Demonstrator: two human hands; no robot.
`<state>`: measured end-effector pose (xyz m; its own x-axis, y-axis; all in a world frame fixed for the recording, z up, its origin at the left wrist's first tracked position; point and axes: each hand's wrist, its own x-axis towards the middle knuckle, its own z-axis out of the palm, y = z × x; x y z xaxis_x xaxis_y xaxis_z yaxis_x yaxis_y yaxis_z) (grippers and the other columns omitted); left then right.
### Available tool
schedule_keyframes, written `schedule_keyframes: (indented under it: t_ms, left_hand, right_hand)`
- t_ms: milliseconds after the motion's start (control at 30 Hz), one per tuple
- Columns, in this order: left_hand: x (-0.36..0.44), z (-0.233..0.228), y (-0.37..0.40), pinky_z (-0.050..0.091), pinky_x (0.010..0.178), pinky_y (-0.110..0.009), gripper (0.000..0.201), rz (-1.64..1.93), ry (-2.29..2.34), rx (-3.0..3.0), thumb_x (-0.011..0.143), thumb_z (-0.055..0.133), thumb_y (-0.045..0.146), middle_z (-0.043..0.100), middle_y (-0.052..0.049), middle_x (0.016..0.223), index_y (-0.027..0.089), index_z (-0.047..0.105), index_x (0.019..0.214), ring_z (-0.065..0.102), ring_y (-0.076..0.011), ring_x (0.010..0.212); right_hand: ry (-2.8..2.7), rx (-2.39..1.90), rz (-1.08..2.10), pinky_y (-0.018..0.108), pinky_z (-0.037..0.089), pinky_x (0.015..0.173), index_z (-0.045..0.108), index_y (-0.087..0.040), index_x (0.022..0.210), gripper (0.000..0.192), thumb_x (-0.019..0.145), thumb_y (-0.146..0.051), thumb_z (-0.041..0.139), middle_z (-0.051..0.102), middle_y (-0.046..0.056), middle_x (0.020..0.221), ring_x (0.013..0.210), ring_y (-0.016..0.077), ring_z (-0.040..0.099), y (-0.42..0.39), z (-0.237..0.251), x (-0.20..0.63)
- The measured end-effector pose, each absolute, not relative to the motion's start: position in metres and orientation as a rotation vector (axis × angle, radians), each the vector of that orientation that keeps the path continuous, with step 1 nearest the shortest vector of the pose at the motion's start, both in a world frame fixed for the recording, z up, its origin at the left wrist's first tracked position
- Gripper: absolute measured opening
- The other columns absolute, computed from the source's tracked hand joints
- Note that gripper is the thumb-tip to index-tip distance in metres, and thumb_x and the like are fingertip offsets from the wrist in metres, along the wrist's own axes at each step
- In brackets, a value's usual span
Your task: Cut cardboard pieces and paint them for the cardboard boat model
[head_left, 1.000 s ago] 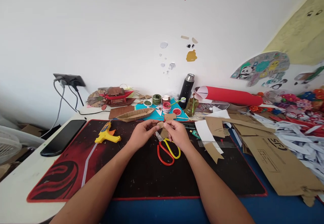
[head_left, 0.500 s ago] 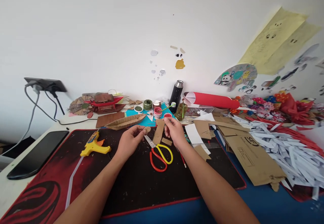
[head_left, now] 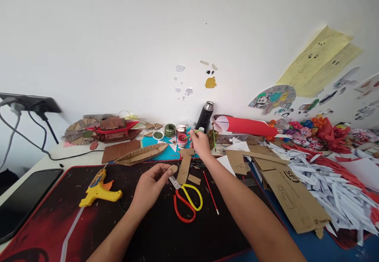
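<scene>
My left hand (head_left: 151, 183) pinches a small piece of cardboard (head_left: 173, 169) between thumb and fingers. My right hand (head_left: 200, 144) is closed on the green handle of a paintbrush (head_left: 191, 134), whose lower end reaches into a small jar of red paint (head_left: 182, 140). Scissors (head_left: 182, 196) with one red and one yellow handle lie just right of my left hand, blades toward the cardboard. Beyond the blades rest a cardboard strip (head_left: 184, 170) and a smaller cardboard scrap (head_left: 194, 179). A red pencil (head_left: 211, 194) lies below my right forearm's left side.
A yellow glue gun (head_left: 100, 191) lies at left, near a phone (head_left: 28, 198). Behind are a long cardboard boat shape (head_left: 142, 154), a green paint jar (head_left: 170, 130) and a black flask (head_left: 205, 116). Flattened cardboard (head_left: 293, 195) and paper strips (head_left: 334, 191) fill the right.
My right hand has moved up and away to the paintbrush and closed on its handle. My left hand still holds the cardboard piece. The view has shifted slightly.
</scene>
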<state>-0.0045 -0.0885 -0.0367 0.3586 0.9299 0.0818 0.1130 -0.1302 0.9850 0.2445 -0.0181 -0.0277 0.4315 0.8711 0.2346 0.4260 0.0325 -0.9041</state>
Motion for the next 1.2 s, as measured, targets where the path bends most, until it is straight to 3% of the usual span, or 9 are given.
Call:
schedule_keyframes:
  t_ms: [133,367,467,633,800,933,1200]
  left_hand:
    - [-0.005,-0.035,-0.089,0.058,0.065,-0.031,0.048,0.911,0.976,1.53,0.086,0.074,0.07,0.08,-0.005,0.086,0.023,0.079,0.095,0.067,-0.0195,0.066]
    - [-0.005,-0.041,-0.09,0.059,0.066,-0.032,0.051,0.886,0.981,1.551,0.088,0.073,0.073,0.082,-0.006,0.093,0.024,0.08,0.098,0.07,-0.0213,0.071]
    - [-0.005,-0.046,-0.09,0.06,0.071,-0.033,0.049,0.871,0.979,1.6,0.09,0.071,0.071,0.084,-0.007,0.099,0.025,0.082,0.104,0.074,-0.0239,0.08]
    - [-0.005,-0.049,-0.09,0.061,0.079,-0.035,0.047,0.851,0.981,1.643,0.091,0.072,0.065,0.083,-0.007,0.099,0.025,0.082,0.112,0.076,-0.0257,0.087]
    - [-0.013,-0.038,-0.09,0.054,0.065,-0.031,0.043,0.528,0.815,1.646,0.09,0.072,0.063,0.075,-0.002,0.082,0.022,0.079,0.103,0.066,-0.0189,0.065]
    - [-0.021,-0.031,-0.093,0.049,0.063,-0.028,0.032,0.13,0.682,1.686,0.09,0.071,0.055,0.072,-0.001,0.079,0.023,0.073,0.09,0.066,-0.0197,0.067]
    - [-0.005,-0.035,-0.104,0.044,0.07,-0.028,0.026,0.214,0.743,1.873,0.097,0.066,0.051,0.073,0.0,0.084,0.025,0.07,0.092,0.063,-0.0213,0.077]
  right_hand:
    - [-1.29,-1.62,0.431,0.029,0.047,0.056,0.079,-0.024,0.093,0.036,0.106,-0.053,0.062,0.071,0.001,0.07,0.052,0.0198,0.064,-0.019,-0.013,0.249]
    - [-1.383,-1.628,0.345,0.029,0.044,0.058,0.077,-0.026,0.092,0.036,0.108,-0.053,0.058,0.072,0.003,0.074,0.058,0.0213,0.065,-0.026,0.003,0.257]
    - [-1.403,-1.63,0.322,0.029,0.043,0.059,0.074,-0.026,0.084,0.036,0.107,-0.051,0.061,0.071,0.002,0.07,0.058,0.0213,0.064,-0.03,0.003,0.257]
    - [-1.418,-1.63,0.336,0.031,0.046,0.062,0.074,-0.026,0.087,0.034,0.109,-0.046,0.058,0.073,0.002,0.07,0.054,0.0213,0.064,-0.039,0.002,0.254]
    - [-1.367,-1.602,0.358,0.031,0.048,0.06,0.076,-0.026,0.095,0.035,0.111,-0.05,0.056,0.074,0.002,0.075,0.053,0.0196,0.065,-0.044,0.002,0.251]
    - [-1.288,-1.527,0.437,0.029,0.049,0.055,0.075,-0.026,0.097,0.038,0.109,-0.057,0.056,0.074,0.001,0.078,0.05,0.0173,0.065,-0.049,0.002,0.246]
    - [-1.133,-1.446,0.558,0.027,0.045,0.047,0.073,-0.025,0.099,0.048,0.103,-0.071,0.058,0.075,0.002,0.083,0.05,0.0163,0.065,-0.062,-0.001,0.244]
